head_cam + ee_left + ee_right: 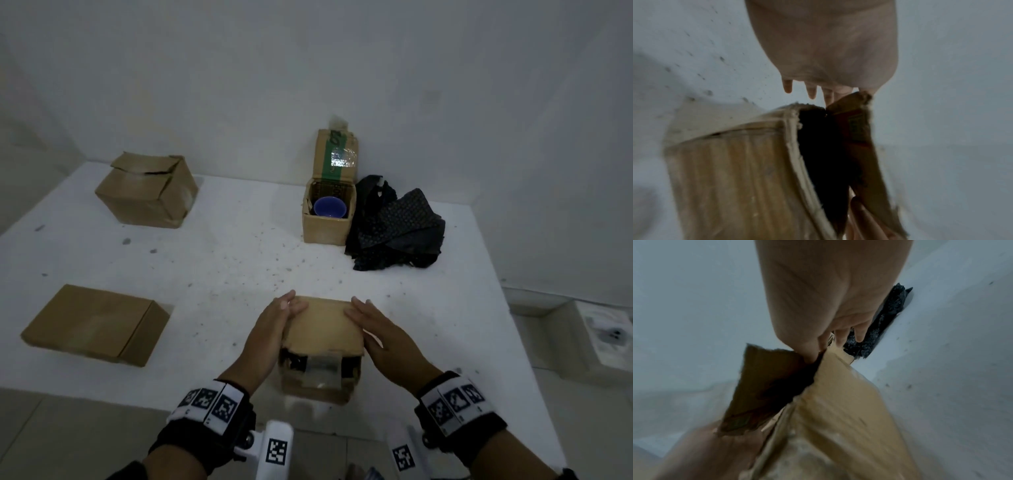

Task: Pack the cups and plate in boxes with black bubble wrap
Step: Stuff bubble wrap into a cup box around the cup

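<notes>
A small cardboard box (pixel 322 342) stands near the table's front edge, its top flap folded down and dark wrap showing in the gap under it. My left hand (pixel 279 317) lies against the box's left side with straight fingers. Flat against the right side is my right hand (pixel 368 318), thumb on the flap. In the left wrist view the left hand (pixel 828 56) reaches over the box (pixel 731 178). In the right wrist view the right hand (pixel 828 296) touches the flap (pixel 764 386). A blue cup (pixel 329 207) sits in an open box (pixel 325 229) at the back. Black bubble wrap (pixel 397 226) is heaped to its right.
A closed cardboard box (pixel 147 192) stands at the far left, and a flat closed box (pixel 96 325) lies at the near left. The white table (pixel 222 260) is speckled with dark crumbs. Its right edge drops to a tiled floor (pixel 548 342).
</notes>
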Tool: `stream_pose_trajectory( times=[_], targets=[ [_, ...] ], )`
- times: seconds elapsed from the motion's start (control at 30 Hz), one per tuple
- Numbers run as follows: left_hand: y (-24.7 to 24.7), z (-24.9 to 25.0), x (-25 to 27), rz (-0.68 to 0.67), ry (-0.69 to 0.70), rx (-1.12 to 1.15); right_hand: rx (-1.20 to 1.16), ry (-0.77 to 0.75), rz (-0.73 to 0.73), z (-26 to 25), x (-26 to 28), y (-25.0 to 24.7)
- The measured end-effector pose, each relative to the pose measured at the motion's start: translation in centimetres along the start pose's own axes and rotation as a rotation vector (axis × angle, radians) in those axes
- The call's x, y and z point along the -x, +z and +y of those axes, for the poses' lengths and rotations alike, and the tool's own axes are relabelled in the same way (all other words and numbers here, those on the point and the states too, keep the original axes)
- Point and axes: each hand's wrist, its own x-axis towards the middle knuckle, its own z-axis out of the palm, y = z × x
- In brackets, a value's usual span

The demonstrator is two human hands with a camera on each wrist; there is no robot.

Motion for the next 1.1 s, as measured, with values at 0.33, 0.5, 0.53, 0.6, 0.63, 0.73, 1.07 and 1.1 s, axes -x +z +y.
stream_pose_trajectory(
  times=[0.33,0.5,0.53,0.6,0.63,0.73,1.07,1.1],
  targets=[
    [-1.4,-4.4,1.3,-0.170,0.255,-0.464,0.294,0.141,-0.004,-3.2,2.0,1.7],
    [-1.9,-5.0,1.0,-0.188,0.308,-0.554,0.529,0.138,0.036,-4.9,1.0,4.7],
    [-2.0,-5.2,0.9,-0.190,0.319,-0.566,0.534,0.153,0.031,-4.8,0.9,5.1],
    [-2.0,-5.4,0.8,-0.192,0.333,-0.578,0.544,0.165,0.017,-4.7,1.0,5.5],
    [-1.9,-5.5,0.8,-0.194,0.337,-0.577,0.562,0.160,0.017,-4.7,1.1,5.5],
    [-1.8,-5.7,0.8,-0.192,0.342,-0.551,0.593,0.143,0.042,-4.5,1.2,5.7],
    [-1.4,-5.3,1.2,-0.244,0.321,-0.500,0.598,0.153,0.087,-5.1,1.4,5.6],
    [-1.4,-5.2,1.4,-0.245,0.307,-0.468,0.581,0.180,0.090,-5.2,1.4,5.8]
  ],
)
